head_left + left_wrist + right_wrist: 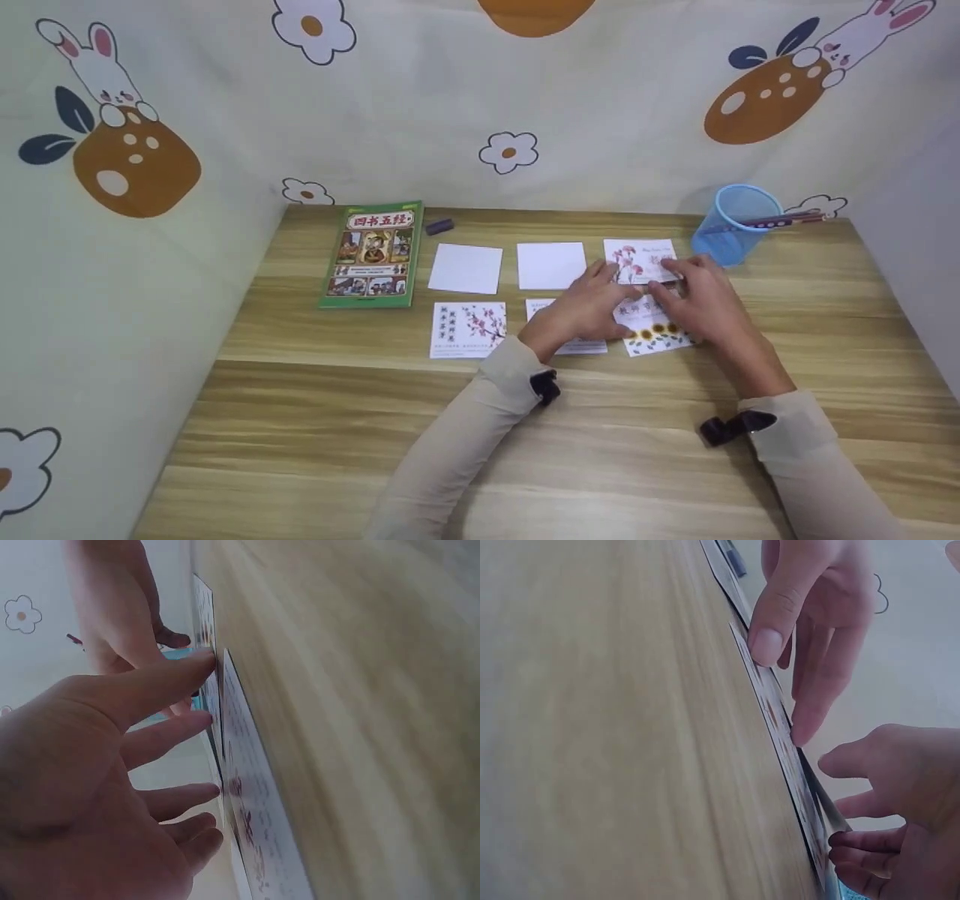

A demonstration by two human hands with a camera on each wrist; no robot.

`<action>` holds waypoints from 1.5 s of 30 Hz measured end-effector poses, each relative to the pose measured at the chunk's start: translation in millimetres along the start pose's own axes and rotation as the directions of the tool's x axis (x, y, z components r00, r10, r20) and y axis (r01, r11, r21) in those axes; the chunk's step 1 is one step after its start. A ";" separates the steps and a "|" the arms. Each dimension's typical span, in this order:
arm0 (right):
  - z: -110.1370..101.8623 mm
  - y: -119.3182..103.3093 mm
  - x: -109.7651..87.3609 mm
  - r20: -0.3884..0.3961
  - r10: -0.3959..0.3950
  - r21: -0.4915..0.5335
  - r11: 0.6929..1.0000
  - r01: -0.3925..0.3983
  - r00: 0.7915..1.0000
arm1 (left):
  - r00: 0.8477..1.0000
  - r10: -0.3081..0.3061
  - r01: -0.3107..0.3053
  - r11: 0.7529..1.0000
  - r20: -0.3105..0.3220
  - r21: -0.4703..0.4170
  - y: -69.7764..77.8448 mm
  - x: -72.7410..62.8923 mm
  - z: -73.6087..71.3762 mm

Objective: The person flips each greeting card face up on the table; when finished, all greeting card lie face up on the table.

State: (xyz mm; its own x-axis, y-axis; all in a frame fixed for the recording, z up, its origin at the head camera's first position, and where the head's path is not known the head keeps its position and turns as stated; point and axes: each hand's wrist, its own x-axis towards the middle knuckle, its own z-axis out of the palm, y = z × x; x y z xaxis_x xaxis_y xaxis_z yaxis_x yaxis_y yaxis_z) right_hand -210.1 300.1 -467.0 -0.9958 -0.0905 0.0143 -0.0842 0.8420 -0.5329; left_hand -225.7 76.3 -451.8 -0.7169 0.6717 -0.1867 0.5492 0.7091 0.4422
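Note:
In the head view, my left hand (589, 304) reaches over a partly covered printed card (589, 347). Its fingertips touch the left side of a sunflower card (660, 337), with thumb and fingers spread. My right hand (709, 296) is at that card's upper right, where it meets a pink-flower card (637, 253). From the right wrist, a card edge (826, 802) stands slightly raised by my right fingertips (844, 840); their exact hold is unclear. The left wrist view shows my left fingers (184, 795) extended along the cards' edges.
Two blank white cards (465, 268) lie in the back row, with a blossom card (469, 330) in front. At left are a green book (373, 259) and a small dark block (439, 226). A blue mesh cup (727, 232) holding pencils (787, 220) stands beyond my right hand.

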 end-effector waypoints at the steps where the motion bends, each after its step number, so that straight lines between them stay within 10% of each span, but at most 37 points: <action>1: 0.2 -0.4 -0.2 0.005 -0.002 0.000 1.000 0.002 1.000 | 1.000 0.006 -0.006 1.000 0.007 0.000 -0.4 -0.8 -0.6; 16: -0.5 -4.4 4.0 0.042 -0.004 -0.018 1.000 0.005 0.999 | 0.995 0.030 -0.028 0.999 0.099 -0.024 -4.9 -9.8 -9.0; 26: 4.5 -5.4 1.8 -0.003 -0.021 0.013 1.000 0.021 1.000 | 0.994 0.103 -0.103 0.995 0.030 -0.004 -23.8 -17.0 -17.2; 33: 20.5 -25.9 6.6 -0.098 -0.142 0.086 0.985 0.151 0.985 | 0.996 -0.042 0.036 0.997 -0.080 -0.075 -56.8 -47.7 -27.8; 45: 51.4 -87.2 23.2 0.089 -0.211 0.091 0.975 0.203 0.973 | 0.972 -0.181 0.167 0.981 -0.152 -0.096 -92.4 -81.4 -32.6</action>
State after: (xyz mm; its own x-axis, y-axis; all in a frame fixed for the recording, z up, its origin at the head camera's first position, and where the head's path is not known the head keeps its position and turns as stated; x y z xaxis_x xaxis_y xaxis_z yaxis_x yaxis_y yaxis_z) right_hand -224.0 197.3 -463.7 -0.9484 -0.3128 0.0510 -0.2807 0.7542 -0.5936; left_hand -232.2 -50.9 -448.9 -0.8610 0.4922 -0.1283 0.3777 0.7875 0.4870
